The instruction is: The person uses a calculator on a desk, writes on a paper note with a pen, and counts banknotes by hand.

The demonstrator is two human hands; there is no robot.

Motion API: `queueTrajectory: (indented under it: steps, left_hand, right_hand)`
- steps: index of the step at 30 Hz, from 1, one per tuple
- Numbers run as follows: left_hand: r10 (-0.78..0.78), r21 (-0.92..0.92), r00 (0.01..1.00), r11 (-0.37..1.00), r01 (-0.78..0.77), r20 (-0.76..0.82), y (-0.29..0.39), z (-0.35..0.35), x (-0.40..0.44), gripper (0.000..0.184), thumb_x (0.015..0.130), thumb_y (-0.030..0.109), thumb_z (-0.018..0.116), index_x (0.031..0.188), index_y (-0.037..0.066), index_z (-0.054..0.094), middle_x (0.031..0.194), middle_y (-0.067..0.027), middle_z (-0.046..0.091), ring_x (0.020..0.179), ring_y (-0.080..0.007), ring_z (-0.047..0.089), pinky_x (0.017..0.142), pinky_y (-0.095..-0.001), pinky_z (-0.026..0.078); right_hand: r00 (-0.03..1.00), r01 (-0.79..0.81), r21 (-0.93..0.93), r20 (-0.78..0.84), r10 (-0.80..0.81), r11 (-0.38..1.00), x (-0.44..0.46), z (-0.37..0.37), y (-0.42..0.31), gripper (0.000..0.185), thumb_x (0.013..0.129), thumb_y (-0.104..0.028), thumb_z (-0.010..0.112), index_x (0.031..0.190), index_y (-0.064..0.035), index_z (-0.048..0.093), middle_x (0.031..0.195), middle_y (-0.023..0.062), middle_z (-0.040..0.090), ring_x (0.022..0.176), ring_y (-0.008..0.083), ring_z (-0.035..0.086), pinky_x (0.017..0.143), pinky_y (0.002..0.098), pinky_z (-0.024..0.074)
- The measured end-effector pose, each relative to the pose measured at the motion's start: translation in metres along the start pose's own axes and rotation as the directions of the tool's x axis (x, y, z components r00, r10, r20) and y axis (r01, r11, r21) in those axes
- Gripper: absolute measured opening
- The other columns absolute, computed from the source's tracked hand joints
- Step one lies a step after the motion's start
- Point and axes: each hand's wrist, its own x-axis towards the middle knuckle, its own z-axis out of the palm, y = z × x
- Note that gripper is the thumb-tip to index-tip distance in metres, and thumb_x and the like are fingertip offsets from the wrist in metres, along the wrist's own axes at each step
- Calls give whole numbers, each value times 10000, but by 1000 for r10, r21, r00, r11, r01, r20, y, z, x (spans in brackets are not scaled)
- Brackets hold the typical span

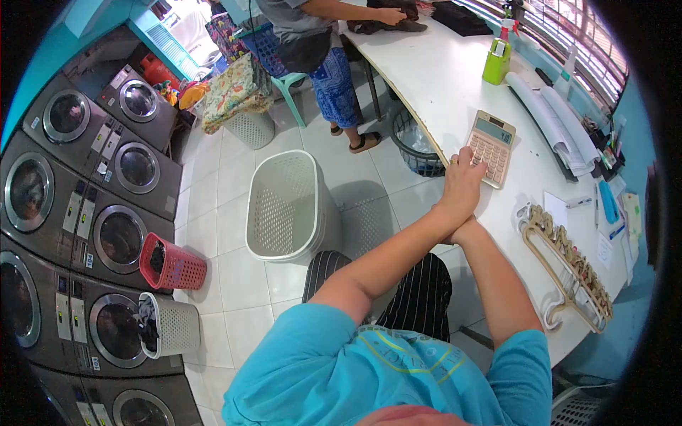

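Note:
My left hand (463, 181), with a ring on one finger, reaches across to the beige calculator (489, 150). Its fingers are apart and rest on the lower keys; the display shows digits. My right hand (460, 233) lies at the table's edge under my left wrist, and its fingers are mostly hidden. Both forearms cross in front of me. The calculator lies flat on the white table (433, 67). Closer to me, to the right, several beige and white hangers (568, 277) lie bunched on the tabletop.
A green spray bottle (496, 57), paper rolls (554, 124) and pens stand or lie along the window side. Another person (320, 50) handles dark cloth at the far end. A white laundry basket (284, 206) stands on the floor; stacked washers (121, 238) line the left.

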Motion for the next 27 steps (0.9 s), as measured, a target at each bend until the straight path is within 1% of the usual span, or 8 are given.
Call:
queueTrajectory:
  steps: [3, 5, 10, 20, 24, 26, 27]
  left_hand:
    - [1, 3, 1000, 1000, -1, 0, 1, -2, 0, 303, 736, -58, 536, 983, 53, 671, 1130, -230, 478, 957, -418, 525, 807, -483, 459]
    - [2, 6, 1000, 1000, -2, -4, 1, -2, -1, 302, 736, -57, 535, 983, 53, 669, 1128, -230, 479, 953, -417, 527, 802, -483, 461]
    - [8, 27, 1000, 1000, -8, -11, 0, 0, -2, 289, 736, -55, 535, 970, 53, 666, 1120, -226, 479, 930, -415, 534, 781, -477, 468]
    - [4, 17, 1000, 1000, -4, -1, 3, -2, -3, 283, 740, -50, 543, 967, 55, 675, 1124, -223, 479, 940, -410, 533, 801, -474, 458]
    - [15, 25, 1000, 1000, -15, -11, 3, -2, -3, 274, 733, -47, 552, 955, 56, 677, 1106, -217, 487, 935, -410, 538, 793, -476, 462]
    - [12, 26, 999, 1000, -11, -31, 1, -3, -4, 275, 727, -46, 558, 953, 58, 677, 1100, -216, 490, 934, -411, 540, 792, -477, 465]
    - [21, 19, 999, 1000, -20, -38, 1, -1, -5, 275, 720, -43, 567, 950, 59, 678, 1098, -216, 492, 935, -408, 543, 792, -475, 469]
  right_hand:
    - [1000, -25, 24, -6, 25, 999, 0, 2, 2, 357, 834, -425, 618, 956, -90, 603, 1015, 111, 612, 1004, 279, 540, 977, 381, 388]
    - [998, 9, -96, 58, -3, 995, 6, 11, 13, 379, 830, -444, 617, 991, -101, 613, 1069, 104, 615, 1042, 278, 533, 995, 375, 381]
    - [997, -11, -110, 75, 20, 994, 5, 6, 10, 388, 835, -444, 621, 1035, -111, 608, 1113, 106, 604, 1080, 277, 519, 1013, 374, 369]
    - [991, -50, -149, 120, 68, 988, 3, -4, -5, 429, 847, -444, 628, 1145, -138, 596, 1223, 110, 579, 1176, 274, 484, 1059, 374, 337]
    - [988, -50, -164, 138, 74, 985, 2, 0, -4, 445, 850, -444, 630, 1178, -146, 593, 1256, 112, 571, 1205, 273, 474, 1073, 374, 328]
    - [985, -101, -188, 123, 125, 977, 4, 6, 1, 470, 848, -467, 620, 1194, -151, 586, 1277, 98, 567, 1223, 273, 470, 1084, 377, 320]
    - [985, -82, -195, 132, 109, 977, 4, 4, 0, 470, 848, -467, 620, 1194, -151, 586, 1277, 98, 567, 1223, 273, 470, 1084, 377, 320]
